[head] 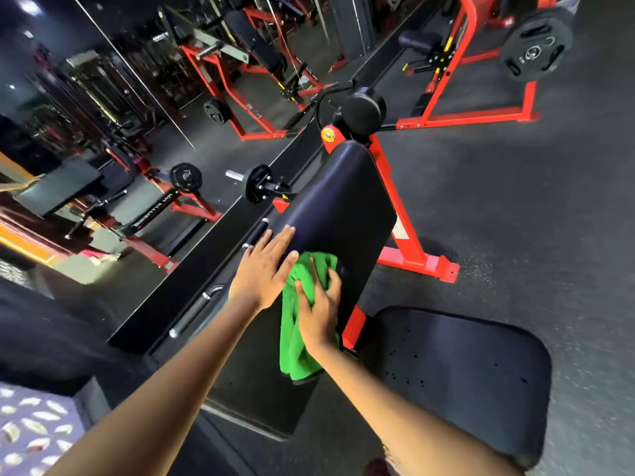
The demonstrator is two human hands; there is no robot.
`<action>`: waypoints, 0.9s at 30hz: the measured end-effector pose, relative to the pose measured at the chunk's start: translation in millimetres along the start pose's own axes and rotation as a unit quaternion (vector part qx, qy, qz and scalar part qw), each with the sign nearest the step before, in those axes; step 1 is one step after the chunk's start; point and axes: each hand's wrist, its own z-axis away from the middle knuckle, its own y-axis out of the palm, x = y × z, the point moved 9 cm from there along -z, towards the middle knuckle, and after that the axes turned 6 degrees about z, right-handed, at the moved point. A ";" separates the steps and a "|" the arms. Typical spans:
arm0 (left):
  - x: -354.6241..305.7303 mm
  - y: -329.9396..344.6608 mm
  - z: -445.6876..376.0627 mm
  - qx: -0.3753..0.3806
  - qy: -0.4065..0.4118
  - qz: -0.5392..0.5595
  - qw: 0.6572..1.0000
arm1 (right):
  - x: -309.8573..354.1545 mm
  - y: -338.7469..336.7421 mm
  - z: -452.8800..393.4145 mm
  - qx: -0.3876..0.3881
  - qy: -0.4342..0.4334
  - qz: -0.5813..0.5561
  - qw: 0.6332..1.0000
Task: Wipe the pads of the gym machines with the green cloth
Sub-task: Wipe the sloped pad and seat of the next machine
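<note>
Green cloth [298,324]: it lies bunched on the near half of the long sloped pad, and part of it hangs down over the pad's near right edge.
Right hand [318,312]: your fingers curl into the cloth and hold it down on the pad. Keep that hold firm so the cloth does not slip off the edge.
Left hand [264,266]: it lies flat with straight fingers on the pad's left edge, just beside the cloth, holding nothing. Let it rest there to steady you.
Sloped pad [343,197]: the far half, up to the rounded top edge, is bare and looks like it needs wiping. Push the cloth up in long, slow strokes, from the left edge to the right edge.
Seat pad [481,379]: it sits low on your right with small dark specks on it. I think it should come next.
Roller pad [364,109]: the round one sits past the top edge of the sloped pad. Reach it after the big pads.
Red frame [409,249]: its legs stick out by the right edge, so watch your feet.
Weight plate [537,46]: it hangs far off on another red machine. Leave it alone.
</note>
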 end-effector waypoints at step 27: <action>-13.6 35.8 -140.7 0.080 0.032 -0.022 0.996 | -70.9 -3.4 -5.0 -0.038 0.072 0.024 0.996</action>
